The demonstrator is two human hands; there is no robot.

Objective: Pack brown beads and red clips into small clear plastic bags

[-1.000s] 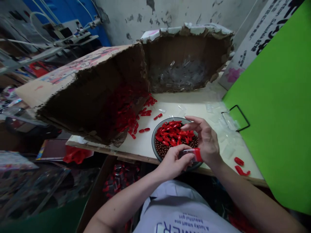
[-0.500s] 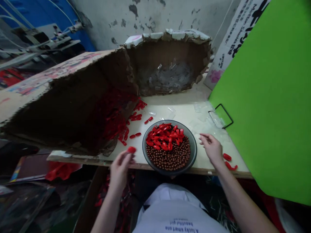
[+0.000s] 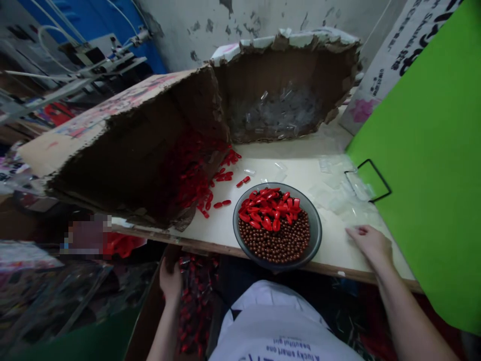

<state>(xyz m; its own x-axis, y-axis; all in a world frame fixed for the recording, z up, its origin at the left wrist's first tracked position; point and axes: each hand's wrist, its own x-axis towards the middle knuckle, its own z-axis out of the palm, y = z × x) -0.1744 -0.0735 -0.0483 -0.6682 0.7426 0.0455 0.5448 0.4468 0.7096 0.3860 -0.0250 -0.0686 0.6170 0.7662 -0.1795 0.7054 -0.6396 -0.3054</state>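
A round dish (image 3: 314,226) near the table's front edge holds small brown balls with red plastic pieces heaped at its far side. My left hand (image 3: 170,280) is down below the table edge, over a box of finished red-capped pieces (image 3: 195,301); its fingers are hidden from here. My right hand (image 3: 370,244) rests on the table to the right of the dish, fingers curled down onto thin clear plastic pieces (image 3: 347,200). I cannot make out whether it has hold of one.
A torn cardboard box (image 3: 124,140) on its side spills red pieces (image 3: 210,185) onto the table. A second torn box (image 3: 285,95) behind holds clear plastic parts. A green panel (image 3: 432,165) stands at the right, with a black wire loop on it.
My left hand, which held a red-capped piece at the table edge, dropped below the table to the box of finished pieces. My right hand shifted right onto the clear plastic pieces.
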